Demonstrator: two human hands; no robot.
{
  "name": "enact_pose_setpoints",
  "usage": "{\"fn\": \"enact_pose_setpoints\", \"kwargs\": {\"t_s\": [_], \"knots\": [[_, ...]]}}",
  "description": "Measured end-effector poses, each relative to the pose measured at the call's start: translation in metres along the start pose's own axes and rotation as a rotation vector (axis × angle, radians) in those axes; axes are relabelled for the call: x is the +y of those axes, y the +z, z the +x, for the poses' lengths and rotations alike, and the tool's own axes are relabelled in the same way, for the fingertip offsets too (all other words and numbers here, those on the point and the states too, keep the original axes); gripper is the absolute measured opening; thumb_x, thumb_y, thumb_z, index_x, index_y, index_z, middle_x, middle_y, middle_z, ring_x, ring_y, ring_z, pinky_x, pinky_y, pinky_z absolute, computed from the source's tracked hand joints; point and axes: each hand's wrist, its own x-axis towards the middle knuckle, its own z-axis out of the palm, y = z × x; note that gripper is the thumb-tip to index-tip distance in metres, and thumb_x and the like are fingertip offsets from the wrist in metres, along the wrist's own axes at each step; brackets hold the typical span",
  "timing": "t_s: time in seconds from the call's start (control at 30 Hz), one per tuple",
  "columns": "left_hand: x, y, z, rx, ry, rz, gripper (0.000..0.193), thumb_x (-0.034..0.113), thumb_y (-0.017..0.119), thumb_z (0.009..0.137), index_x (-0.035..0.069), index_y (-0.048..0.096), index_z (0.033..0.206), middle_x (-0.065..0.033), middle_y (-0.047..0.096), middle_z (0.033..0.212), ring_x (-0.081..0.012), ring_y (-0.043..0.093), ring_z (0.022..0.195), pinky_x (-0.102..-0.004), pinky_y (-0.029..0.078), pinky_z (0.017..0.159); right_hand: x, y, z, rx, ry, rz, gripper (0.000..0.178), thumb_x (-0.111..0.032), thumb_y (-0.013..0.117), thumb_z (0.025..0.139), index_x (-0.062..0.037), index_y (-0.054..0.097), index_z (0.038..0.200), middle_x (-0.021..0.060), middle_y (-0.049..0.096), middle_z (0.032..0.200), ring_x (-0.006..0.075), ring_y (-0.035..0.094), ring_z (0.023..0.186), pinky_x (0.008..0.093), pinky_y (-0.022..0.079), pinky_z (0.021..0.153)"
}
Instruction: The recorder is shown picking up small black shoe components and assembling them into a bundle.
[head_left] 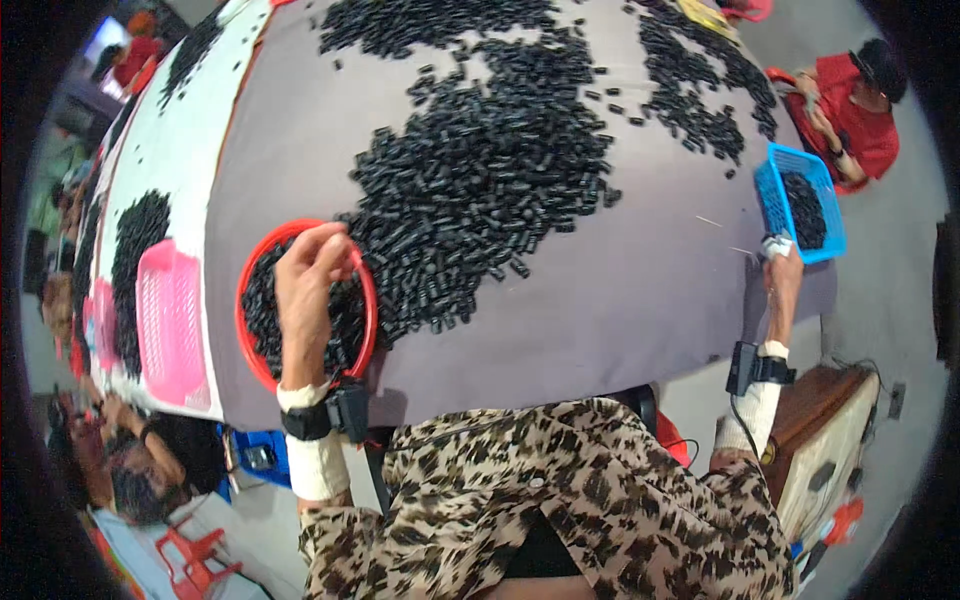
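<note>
My left hand (308, 290) is raised over a round red basket (371, 300) filled with small black cylindrical pieces. Its fingers are curled together at the tips, and whatever they may pinch is too small to make out. Far to the right, my right hand (784, 275) is closed beside the near corner of a blue basket (826, 175). A small whitish-grey thing (776, 246) shows at its fingertips, its kind unclear. More black pieces lie inside the blue basket. Between my hands, a large heap of black cylindrical pieces (480, 160) spreads over the grey-covered table (610, 290).
More black pieces (700, 90) lie scattered at the far right. A pink basket (172, 320) stands on the white-covered table at left, next to another dark heap (140, 240). A person in red (850, 120) sits past the right edge. A wooden cabinet (815, 420) stands near my right forearm.
</note>
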Motion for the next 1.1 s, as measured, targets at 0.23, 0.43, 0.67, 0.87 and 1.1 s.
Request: {"fn": "enact_pose_setpoints", "kwargs": {"t_s": [0.23,0.43,0.67,0.87,1.1], "knots": [[-0.007,0.015,0.006,0.017,0.109,0.393,0.016,0.009,0.062,0.078,-0.001,0.063,0.090,-0.0062,0.064,0.077,-0.0111,0.056,0.067,-0.0251,0.045,0.063,-0.052,0.067,-0.027,-0.350,-0.065,0.023,0.019,-0.008,0.045,0.075,-0.0076,0.058,0.089,-0.0014,0.047,0.055,0.0055,0.039,0.039,0.0213,0.027,0.032],[-0.031,0.037,0.012,-0.034,0.384,0.975,0.019,0.011,0.065,0.071,0.004,0.061,0.089,-0.0142,0.057,0.084,-0.0311,0.056,0.082,-0.0408,0.046,0.071,-0.125,0.139,-0.090,-0.710,-0.324,0.012,0.010,-0.008,0.052,0.076,-0.0063,0.059,0.083,-0.0039,0.050,0.063,0.0055,0.043,0.053,0.0223,0.034,0.046],[-0.030,0.050,0.013,-0.040,0.473,1.030,0.021,0.015,0.066,0.071,0.003,0.061,0.088,-0.0134,0.056,0.084,-0.0311,0.055,0.083,-0.0391,0.045,0.072,-0.175,0.196,-0.149,-1.030,-0.390,0.110,0.012,-0.011,0.062,0.075,-0.0030,0.059,0.083,-0.0023,0.056,0.068,0.0066,0.047,0.063,0.0234,0.040,0.058],[0.012,0.043,0.000,-0.073,0.182,0.278,0.017,0.011,0.066,0.073,0.001,0.058,0.084,-0.0001,0.054,0.065,-0.0071,0.048,0.059,-0.0225,0.041,0.054,-0.203,0.210,-0.176,-1.178,-0.394,0.214,0.015,-0.013,0.066,0.076,-0.0010,0.058,0.082,-0.0042,0.052,0.067,0.0054,0.043,0.062,0.0222,0.039,0.058],[0.059,0.030,-0.025,-0.092,0.257,0.070,0.014,0.005,0.065,0.074,0.001,0.060,0.086,0.0032,0.052,0.065,-0.0036,0.044,0.058,-0.0183,0.037,0.052,-0.261,0.207,-0.209,-1.304,-0.424,0.342,0.012,-0.012,0.063,0.078,-0.0049,0.059,0.086,-0.0055,0.052,0.069,0.0031,0.042,0.059,0.0203,0.036,0.052]]}}
